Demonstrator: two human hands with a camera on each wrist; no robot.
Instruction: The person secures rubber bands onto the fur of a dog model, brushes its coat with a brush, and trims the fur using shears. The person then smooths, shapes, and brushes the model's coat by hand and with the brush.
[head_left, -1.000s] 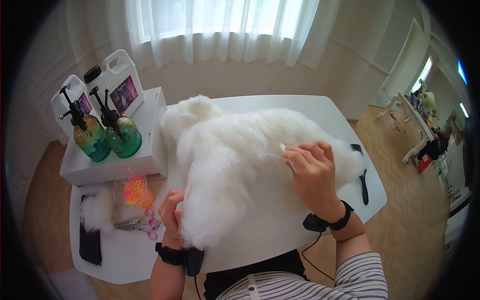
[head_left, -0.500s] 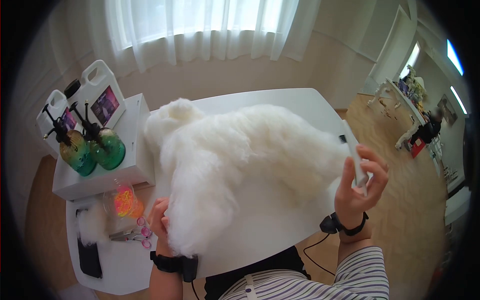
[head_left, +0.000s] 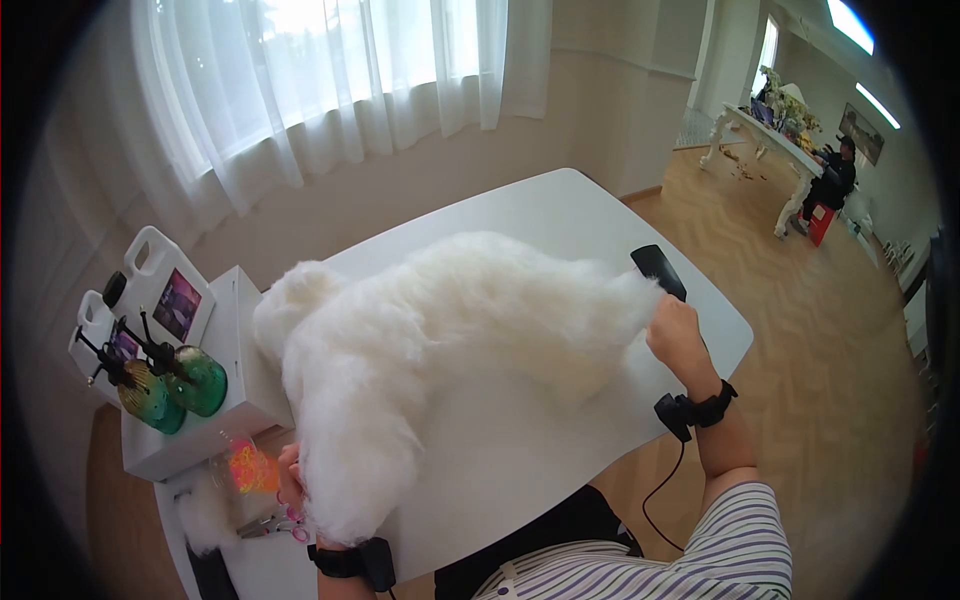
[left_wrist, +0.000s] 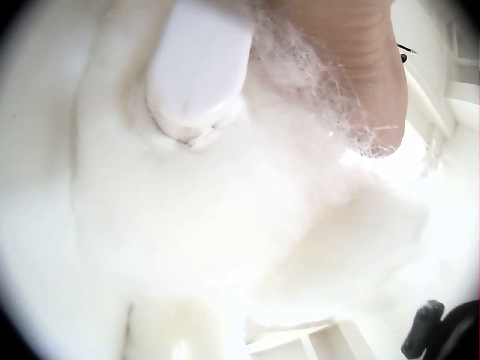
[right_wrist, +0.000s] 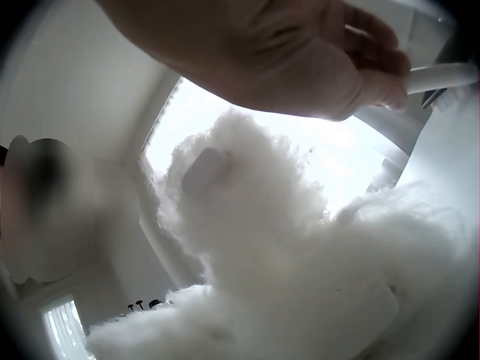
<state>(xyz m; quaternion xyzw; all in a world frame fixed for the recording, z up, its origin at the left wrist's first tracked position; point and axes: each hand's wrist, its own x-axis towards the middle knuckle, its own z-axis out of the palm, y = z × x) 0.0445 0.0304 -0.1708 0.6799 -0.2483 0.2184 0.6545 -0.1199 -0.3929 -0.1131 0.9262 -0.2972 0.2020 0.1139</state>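
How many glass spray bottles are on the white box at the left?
2: an amber-green spray bottle nearer the box's left edge, and a green spray bottle right beside it. None looks hidden.

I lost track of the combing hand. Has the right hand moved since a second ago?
Yes. The right hand has gone from the middle of the white fur to its far right end, beside the black brush.

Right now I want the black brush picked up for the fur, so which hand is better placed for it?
The right hand. It sits at the far end of the fur, right beside the black brush, though it already holds a white comb. The left hand is across the table, against the fur's near end.
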